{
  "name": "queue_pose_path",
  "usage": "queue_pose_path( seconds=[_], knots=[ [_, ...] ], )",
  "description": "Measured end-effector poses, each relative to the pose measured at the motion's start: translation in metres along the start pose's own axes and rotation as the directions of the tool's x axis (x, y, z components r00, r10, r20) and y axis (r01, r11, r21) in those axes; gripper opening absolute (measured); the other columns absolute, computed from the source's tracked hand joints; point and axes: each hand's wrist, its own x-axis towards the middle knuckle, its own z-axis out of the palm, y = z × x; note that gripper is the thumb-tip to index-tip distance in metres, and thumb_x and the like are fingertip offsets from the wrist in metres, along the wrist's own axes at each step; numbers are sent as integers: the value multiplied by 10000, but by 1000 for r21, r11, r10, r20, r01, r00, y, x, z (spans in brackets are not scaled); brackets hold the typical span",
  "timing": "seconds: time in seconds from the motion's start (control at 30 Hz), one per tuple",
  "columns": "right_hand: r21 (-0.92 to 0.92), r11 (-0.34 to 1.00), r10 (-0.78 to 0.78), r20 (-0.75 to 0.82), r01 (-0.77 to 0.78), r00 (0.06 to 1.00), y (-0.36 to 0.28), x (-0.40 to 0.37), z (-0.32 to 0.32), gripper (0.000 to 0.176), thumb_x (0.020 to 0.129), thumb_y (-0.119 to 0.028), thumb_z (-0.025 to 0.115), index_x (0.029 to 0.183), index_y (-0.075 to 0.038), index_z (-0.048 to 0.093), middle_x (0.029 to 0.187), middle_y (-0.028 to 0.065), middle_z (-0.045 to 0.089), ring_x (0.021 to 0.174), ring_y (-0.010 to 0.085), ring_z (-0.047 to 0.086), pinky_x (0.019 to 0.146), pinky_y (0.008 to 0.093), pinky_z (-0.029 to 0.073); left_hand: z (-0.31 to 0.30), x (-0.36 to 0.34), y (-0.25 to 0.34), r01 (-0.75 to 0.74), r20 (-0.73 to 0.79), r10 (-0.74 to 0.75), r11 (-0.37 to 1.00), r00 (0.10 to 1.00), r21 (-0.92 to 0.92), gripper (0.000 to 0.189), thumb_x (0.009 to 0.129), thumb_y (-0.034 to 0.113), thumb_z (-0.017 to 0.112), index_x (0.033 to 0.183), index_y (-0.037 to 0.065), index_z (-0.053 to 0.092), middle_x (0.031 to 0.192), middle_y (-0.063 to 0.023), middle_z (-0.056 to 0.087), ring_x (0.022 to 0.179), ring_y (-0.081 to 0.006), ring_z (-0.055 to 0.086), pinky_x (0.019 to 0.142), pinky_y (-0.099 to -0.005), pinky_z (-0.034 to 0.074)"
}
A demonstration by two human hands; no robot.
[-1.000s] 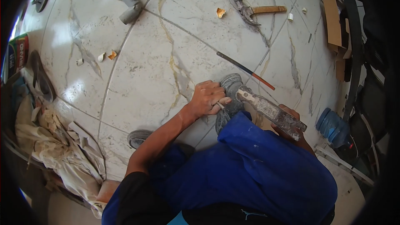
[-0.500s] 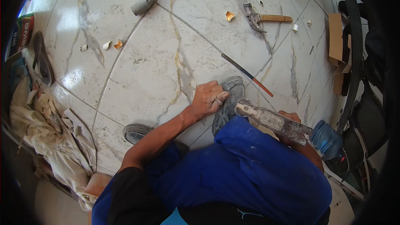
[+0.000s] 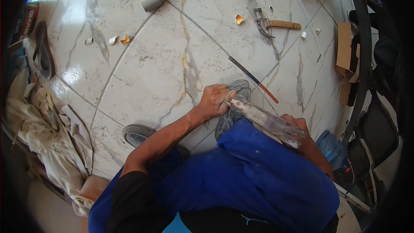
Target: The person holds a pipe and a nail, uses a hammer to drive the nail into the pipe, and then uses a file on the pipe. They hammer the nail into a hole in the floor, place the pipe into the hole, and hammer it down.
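Observation:
My left hand (image 3: 214,100) is closed in a fist over the dusty grey shoe (image 3: 239,87); whatever lies in its grip is mostly hidden. My right hand (image 3: 297,125) is closed around a long, worn, block-like tool (image 3: 263,119), pale at the front and crusted grey. Its front end reaches right up to the thumb side of my left hand, and motion blurs it a little. Beneath both runs my blue trouser leg (image 3: 258,159). A thin dark rod with an orange end (image 3: 253,80) lies on the tiles just beyond the shoe.
A claw hammer (image 3: 276,24) lies on the marbled tile floor, with broken shards (image 3: 239,19) scattered around. Grey pipe pieces (image 3: 154,0) are at the top. Crumpled cloth (image 3: 47,129) and a sandal (image 3: 43,51) are left; a cardboard box (image 3: 343,51), blue water bottle (image 3: 331,149) and black chair (image 3: 379,125) right.
The tool in my right hand has swung left and up, so its front end now meets my left hand. My left hand stays closed over the shoe. The view has shifted slightly.

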Motion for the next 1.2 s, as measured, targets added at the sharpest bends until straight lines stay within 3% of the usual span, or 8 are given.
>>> queue_pose_path(
  seconds=[0.07, 0.23, 0.4, 0.5, 0.67, 0.73, 0.77, 1.2],
  knots=[
    [-402, 913, 7, 172, 64, 985, -7, 17, 3, 305, 705, -103, 694, 915, 30, 517, 633, 123, 575, 501, 236, 598, 452, 292, 460, 4, -8, -5, 19, -17, -19, 1000, 1000, 11, 297, 855, 59, 513, 563, 37, 462, 510, -85, 452, 460, -253, 421, 436, -370, 357],
    [-226, 974, 33, 8, -31, 999, -18, 6, -1, 296, 696, -130, 686, 909, 16, 543, 688, 120, 600, 518, 244, 602, 475, 306, 472, 3, -8, -5, 17, -17, -17, 1000, 1000, -9, 246, 882, 53, 467, 641, 26, 431, 529, -91, 399, 464, -248, 373, 434, -376, 315],
    [-387, 919, -19, 149, 76, 989, -7, 12, 10, 297, 735, -182, 695, 905, 13, 547, 742, 133, 605, 572, 250, 616, 506, 315, 487, 2, -5, -5, 12, -10, -12, 1000, 1000, -17, 321, 859, 77, 518, 546, 40, 458, 497, -88, 455, 450, -250, 414, 428, -380, 352],
    [-121, 979, 173, 97, -161, 980, 3, -4, 16, 299, 767, -195, 683, 967, -7, 565, 810, 103, 635, 666, 248, 625, 599, 354, 494, -1, -7, -3, 41, 38, -41, 999, 998, 13, 309, 835, 101, 561, 556, 45, 442, 515, -79, 450, 490, -250, 434, 471, -374, 369],
    [-269, 793, 597, 161, -547, 786, -18, -22, 3, 364, 828, -247, 617, 1100, -13, 556, 1041, 125, 611, 1011, 226, 549, 878, 400, 396, -5, -20, 18, -253, 95, 247, 966, 964, 57, 314, 736, 231, 690, 641, 86, 429, 632, -50, 441, 579, -226, 429, 555, -351, 351],
    [118, 863, 504, -141, -491, 852, -9, -27, 13, 282, 861, -290, 543, 831, -10, 533, 667, 44, 516, 498, 96, 462, 459, 243, 376, -6, -27, 26, -204, 141, 197, 978, 970, 39, 323, 714, 198, 718, 612, 91, 431, 621, -36, 428, 556, -196, 438, 555, -312, 367],
    [153, 862, 504, -163, -483, 848, -6, -28, 16, 280, 869, -291, 535, 853, -13, 507, 628, 9, 473, 477, 39, 409, 422, 208, 320, -6, -27, 27, -201, 142, 194, 979, 971, 40, 323, 714, 198, 718, 612, 91, 431, 621, -36, 428, 556, -196, 438, 555, -312, 367],
    [167, 873, 484, -188, -458, 855, 7, -38, 30, 352, 874, -305, 549, 951, 33, 485, 592, 13, 501, 479, 55, 451, 431, 212, 357, 6, -16, 32, -260, 78, 254, 962, 964, 86, 321, 742, 111, 654, 561, 82, 391, 583, -39, 384, 474, -184, 390, 441, -310, 317]
  ],
)
